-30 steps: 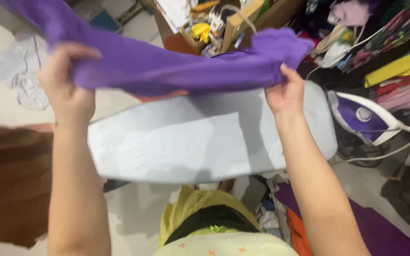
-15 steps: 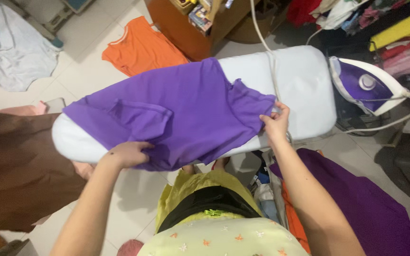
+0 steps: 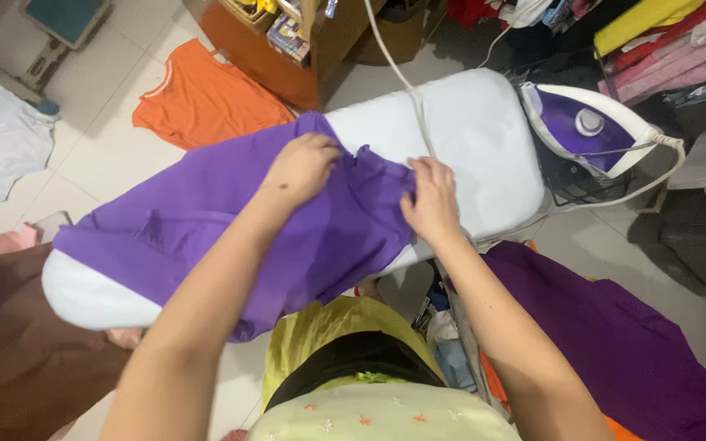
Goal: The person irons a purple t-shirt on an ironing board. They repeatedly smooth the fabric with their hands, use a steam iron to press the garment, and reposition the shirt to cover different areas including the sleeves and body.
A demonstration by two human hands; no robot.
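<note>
Both hands have come together since a half-second ago: left hand (image 3: 304,167) and right hand (image 3: 431,200) now pinch the purple cotton garment (image 3: 206,212), draped across the padded white ironing board (image 3: 484,139). Spreading is underway; smoothing seems next. Beyond, at the board's far right end, a purple-and-white steam iron (image 3: 586,131) rests.

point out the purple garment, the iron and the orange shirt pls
purple garment (image 3: 206,204), head view, flat middle of the fabric.
iron (image 3: 586,122), head view, purple top by the dial.
orange shirt (image 3: 206,102), head view, middle of the body.
</note>
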